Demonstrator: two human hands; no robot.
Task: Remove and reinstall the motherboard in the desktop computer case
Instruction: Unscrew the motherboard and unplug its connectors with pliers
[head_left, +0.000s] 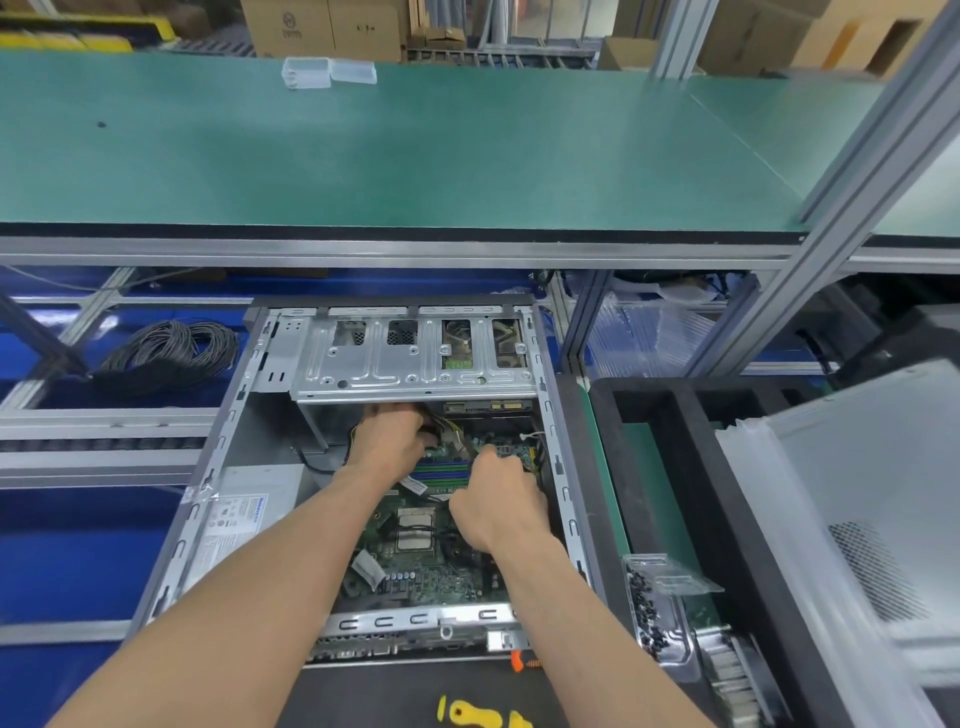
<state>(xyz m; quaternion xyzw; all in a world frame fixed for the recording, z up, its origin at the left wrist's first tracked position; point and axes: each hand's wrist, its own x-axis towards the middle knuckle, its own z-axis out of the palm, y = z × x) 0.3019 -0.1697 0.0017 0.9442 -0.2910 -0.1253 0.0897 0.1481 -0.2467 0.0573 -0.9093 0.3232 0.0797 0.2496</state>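
Under the drive cage (415, 358), both hands (left hand (392, 434) gripping cables (447, 431), right hand (498, 499) curled, hold unclear) work connectors off the motherboard (431, 566); next, unplugging cleanly.

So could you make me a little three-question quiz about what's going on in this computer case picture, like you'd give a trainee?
1. True or false: both hands are inside the open computer case.
2. Multiple choice: where does the coil of grey cable lie? A) left of the case, B) on the green shelf, C) on the motherboard.
3. Fill in: the clear tray right of the case holds small black ____.

Key
1. True. The left hand reaches under the metal drive cage among the wires, and the right hand is over the motherboard.
2. A.
3. Screws, in the clear tray.
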